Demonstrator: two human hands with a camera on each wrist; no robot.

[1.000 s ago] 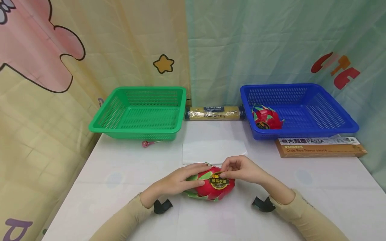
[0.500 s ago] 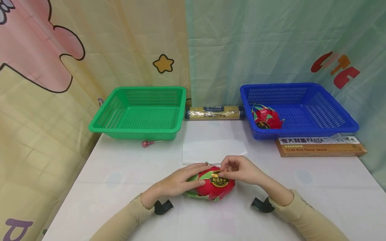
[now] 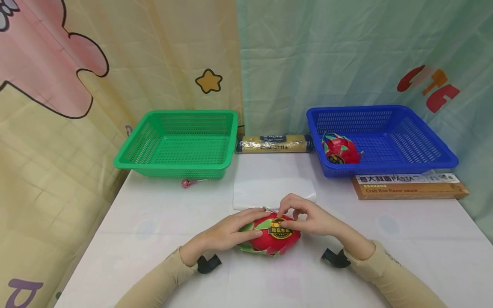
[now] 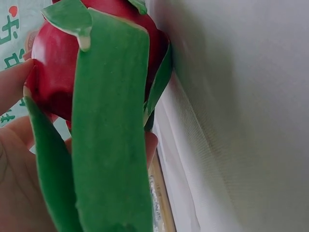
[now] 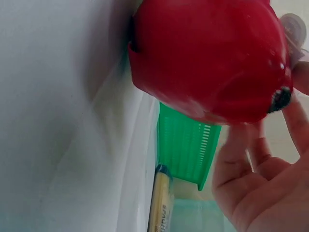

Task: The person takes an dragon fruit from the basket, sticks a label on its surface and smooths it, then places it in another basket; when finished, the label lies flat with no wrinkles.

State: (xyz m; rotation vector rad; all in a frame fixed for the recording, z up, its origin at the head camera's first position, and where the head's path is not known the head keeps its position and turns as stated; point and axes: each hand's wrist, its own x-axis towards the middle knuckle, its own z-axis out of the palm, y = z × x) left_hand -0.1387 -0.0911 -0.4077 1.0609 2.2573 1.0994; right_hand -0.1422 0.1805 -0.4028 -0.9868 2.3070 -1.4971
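A red dragon fruit (image 3: 265, 244) with green scales lies at the near middle of the table. My left hand (image 3: 227, 231) grips it at the leafy end, thumb near, fingers over the far side; the left wrist view shows a long green scale (image 4: 111, 121) before the palm. The right hand (image 3: 308, 217) has its thumb and forefinger at the upper edge of a black-and-gold fruit label (image 3: 280, 231). In the right wrist view the thumb meets a greyish rounded flap (image 5: 293, 31) standing off the red skin, while other fingers bend behind the fruit. The fruit's underside is hidden.
Behind stand a green basket (image 3: 173, 167) and a blue basket (image 3: 385, 168) holding another dragon fruit (image 3: 343, 149). A spaghetti pack (image 3: 274, 144) lies between them, a lollipop (image 3: 186, 183) before the green one, a pasta box (image 3: 410, 188) before the blue one. A white sheet (image 3: 273, 192) lies mid-table.
The right forefinger has straightened and moved left along the label's top edge, away from the thumb. The left hand and the fruit stay almost where they were.
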